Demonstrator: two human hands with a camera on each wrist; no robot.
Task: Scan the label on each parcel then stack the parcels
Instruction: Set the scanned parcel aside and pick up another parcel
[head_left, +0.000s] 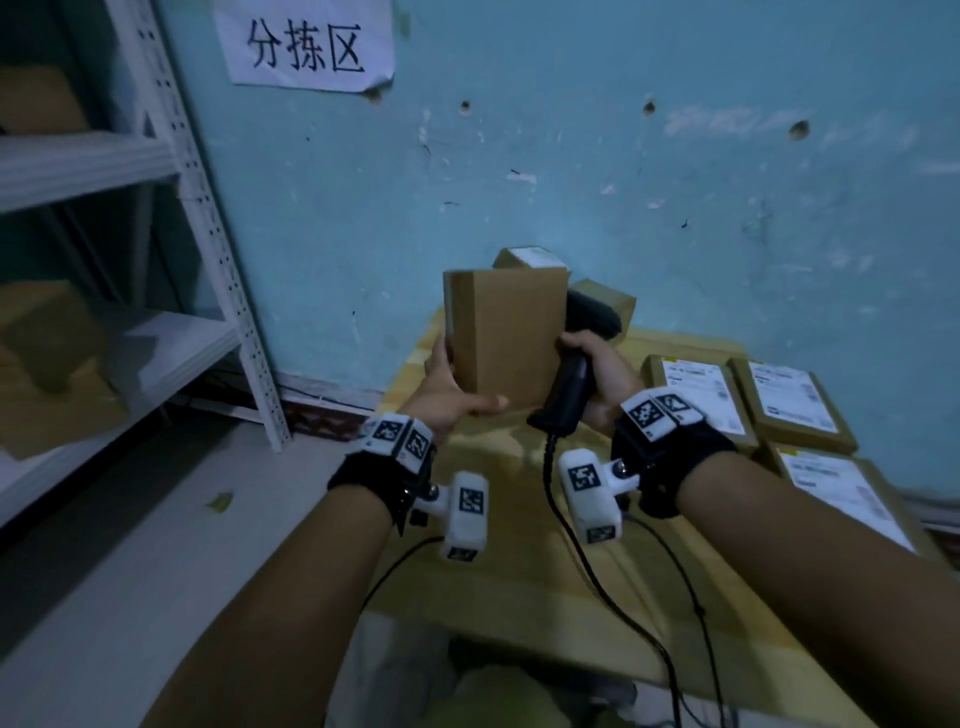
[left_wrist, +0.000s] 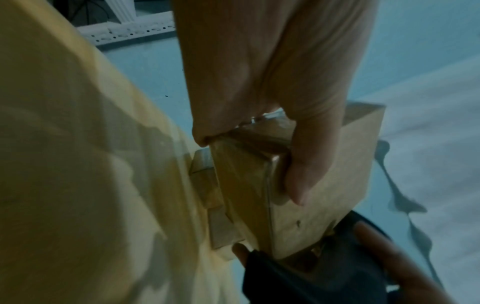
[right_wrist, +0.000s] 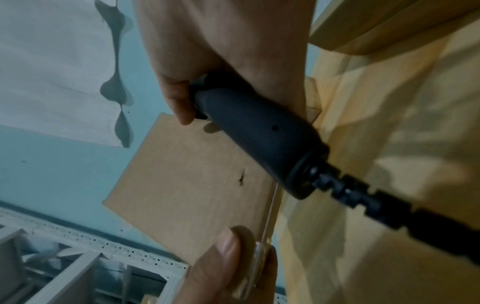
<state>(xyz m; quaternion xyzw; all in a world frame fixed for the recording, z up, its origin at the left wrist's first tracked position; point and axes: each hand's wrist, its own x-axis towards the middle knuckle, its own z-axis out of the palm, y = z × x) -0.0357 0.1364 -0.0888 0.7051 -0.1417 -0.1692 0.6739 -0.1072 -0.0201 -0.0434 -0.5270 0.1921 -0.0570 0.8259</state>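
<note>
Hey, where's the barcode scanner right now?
In the head view the barcode scanner is gripped in the right hand, raised over the table just right of the upright parcel the left hand holds.

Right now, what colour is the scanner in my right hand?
Black; the scanner in the right hand shows best in the right wrist view.

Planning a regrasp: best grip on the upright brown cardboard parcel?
Probably the lower left edge, from the left, where the left hand holds the brown cardboard parcel: thumb across the plain near face, fingers behind. It is thin and upright, and the black handheld scanner in the right hand crowds its right edge.
</note>
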